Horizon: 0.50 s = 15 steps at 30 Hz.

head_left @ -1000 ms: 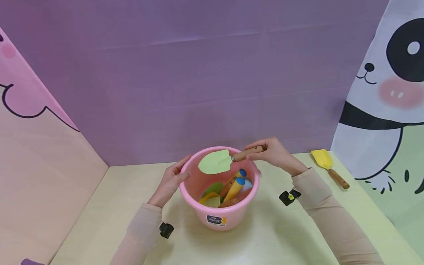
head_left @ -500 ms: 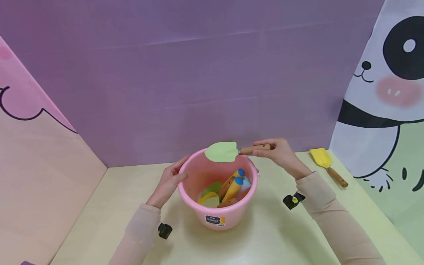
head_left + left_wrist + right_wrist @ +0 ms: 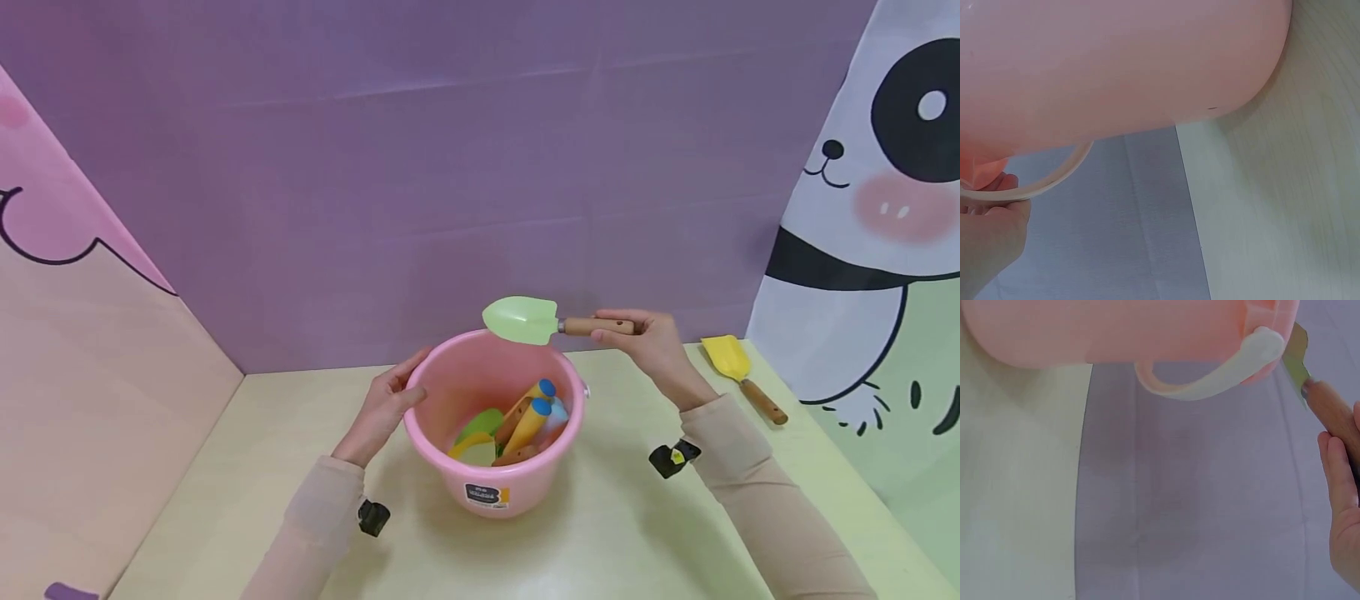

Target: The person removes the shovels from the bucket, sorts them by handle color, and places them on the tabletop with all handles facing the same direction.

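A pink bucket stands on the table, with several toy tools in it, among them yellow handles with blue ends and a green piece. My left hand grips the bucket's left rim; in the left wrist view its fingers also lie at the white handle. Above the far right rim, my right hand pinches the wooden handle of a light green trowel, its blade pointing left. The right wrist view shows the trowel beside the bucket.
A yellow shovel with a wooden handle lies at the table's right edge. Behind the table stands a purple backdrop. A panda print covers the right wall. A small purple thing shows at the lower left.
My right hand has lifted the trowel up and to the right, from over the bucket's opening to above its far rim. The left hand stays on the rim.
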Each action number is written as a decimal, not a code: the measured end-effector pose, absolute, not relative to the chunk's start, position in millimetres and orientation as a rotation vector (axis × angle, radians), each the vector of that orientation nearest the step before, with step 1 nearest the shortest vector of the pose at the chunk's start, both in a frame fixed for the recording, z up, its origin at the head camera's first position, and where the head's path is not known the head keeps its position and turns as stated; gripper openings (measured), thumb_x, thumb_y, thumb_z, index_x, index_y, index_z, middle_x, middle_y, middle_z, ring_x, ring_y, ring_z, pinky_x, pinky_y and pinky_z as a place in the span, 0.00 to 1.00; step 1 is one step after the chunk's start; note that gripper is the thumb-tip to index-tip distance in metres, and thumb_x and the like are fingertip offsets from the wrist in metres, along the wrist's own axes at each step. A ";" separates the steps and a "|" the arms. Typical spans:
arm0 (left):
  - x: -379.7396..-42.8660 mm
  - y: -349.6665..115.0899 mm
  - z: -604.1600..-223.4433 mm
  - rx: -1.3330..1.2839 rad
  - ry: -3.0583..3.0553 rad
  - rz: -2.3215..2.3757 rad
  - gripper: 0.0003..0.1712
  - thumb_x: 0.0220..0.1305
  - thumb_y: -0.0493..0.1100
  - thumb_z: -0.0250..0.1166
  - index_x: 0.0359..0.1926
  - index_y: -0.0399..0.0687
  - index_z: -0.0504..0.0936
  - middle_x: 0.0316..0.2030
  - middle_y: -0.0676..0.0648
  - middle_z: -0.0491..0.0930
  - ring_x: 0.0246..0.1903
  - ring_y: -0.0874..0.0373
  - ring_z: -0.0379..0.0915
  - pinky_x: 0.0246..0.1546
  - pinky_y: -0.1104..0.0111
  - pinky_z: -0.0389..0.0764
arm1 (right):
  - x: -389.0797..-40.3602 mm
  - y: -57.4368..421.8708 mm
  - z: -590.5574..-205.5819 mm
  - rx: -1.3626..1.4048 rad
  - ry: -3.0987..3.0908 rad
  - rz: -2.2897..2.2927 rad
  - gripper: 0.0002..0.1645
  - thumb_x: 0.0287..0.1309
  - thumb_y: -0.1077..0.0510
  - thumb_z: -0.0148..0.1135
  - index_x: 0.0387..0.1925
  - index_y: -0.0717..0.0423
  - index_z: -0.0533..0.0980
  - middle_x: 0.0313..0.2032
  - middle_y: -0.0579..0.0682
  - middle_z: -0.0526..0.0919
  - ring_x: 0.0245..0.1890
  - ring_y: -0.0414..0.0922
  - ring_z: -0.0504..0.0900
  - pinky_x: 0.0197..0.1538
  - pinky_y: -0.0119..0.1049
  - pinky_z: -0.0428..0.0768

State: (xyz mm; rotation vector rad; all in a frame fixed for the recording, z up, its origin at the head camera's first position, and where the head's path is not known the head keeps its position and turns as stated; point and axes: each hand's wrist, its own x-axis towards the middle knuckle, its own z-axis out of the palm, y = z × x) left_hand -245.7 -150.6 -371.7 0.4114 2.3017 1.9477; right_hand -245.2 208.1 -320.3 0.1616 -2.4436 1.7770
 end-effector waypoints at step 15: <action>-249.5 -150.4 -373.9 0.422 2.282 1.965 0.33 0.58 0.32 0.52 0.66 0.48 0.62 0.65 0.44 0.62 0.58 0.49 0.64 0.44 0.76 0.76 | -241.0 228.5 -344.2 0.062 -2.291 1.842 0.32 0.48 0.47 0.67 0.54 0.59 0.74 0.36 0.30 0.80 0.37 0.31 0.77 0.39 0.24 0.73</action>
